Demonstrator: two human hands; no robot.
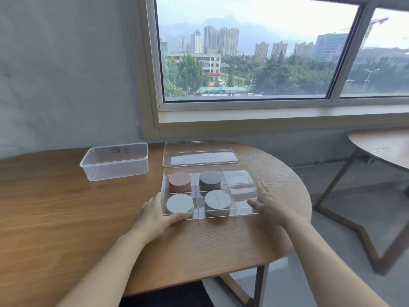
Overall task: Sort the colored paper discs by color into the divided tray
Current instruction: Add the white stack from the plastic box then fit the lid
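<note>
A clear divided tray (240, 180) lies on the wooden table in front of me. Its far-left compartment holds a pink stack of discs (179, 181), its far-middle a dark grey stack (210, 179). A pale grey-white stack (179, 205) fills the near-left compartment and a light grey stack (217, 202) the near-middle one. Both right compartments show no discs. My left hand (155, 214) rests against the tray's left side, its thumb lying along the near-left corner. My right hand (269, 201) touches the tray's right side with straight fingers.
A clear lid with the same six-part pattern (199, 152) lies just behind the tray. An empty clear plastic box (115, 161) stands at the back left. The table's rounded edge runs close to the right of the tray. A second round table (385, 147) stands at the right.
</note>
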